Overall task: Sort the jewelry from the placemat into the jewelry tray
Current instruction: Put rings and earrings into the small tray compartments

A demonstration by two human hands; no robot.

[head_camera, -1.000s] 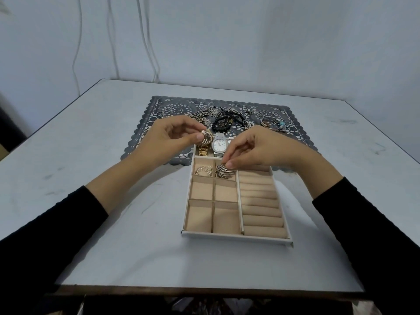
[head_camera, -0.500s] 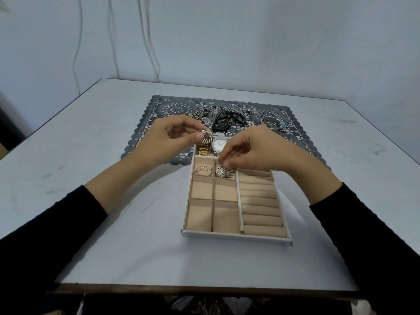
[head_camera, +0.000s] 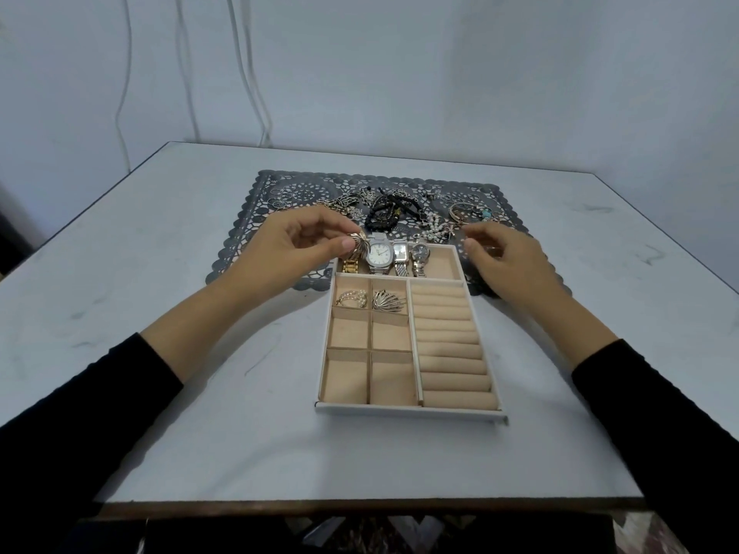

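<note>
A beige jewelry tray (head_camera: 408,409) lies on the table, its far end over the dark lace placemat (head_camera: 256,229). My left hand (head_camera: 296,249) pinches a gold fan-shaped earring (head_camera: 358,243) above the tray's far-left corner. A matching silver fan earring (head_camera: 388,301) lies in the tray's top small compartment, beside a pearl piece (head_camera: 352,298). Several watches (head_camera: 380,255) fill the far compartment. My right hand (head_camera: 500,257) hovers to the right of the tray with loosely curled fingers and holds nothing. Bracelets and chains (head_camera: 394,211) are heaped on the placemat.
A bangle with turquoise beads (head_camera: 468,213) and small rings (head_camera: 280,201) lie on the placemat. Ring rolls (head_camera: 452,345) line the tray's right side. White cables hang on the wall behind. The table's front edge is close to me.
My right hand let go of the silver fan earring in the tray and moved right and away toward the placemat. My left hand kept its earring almost still.
</note>
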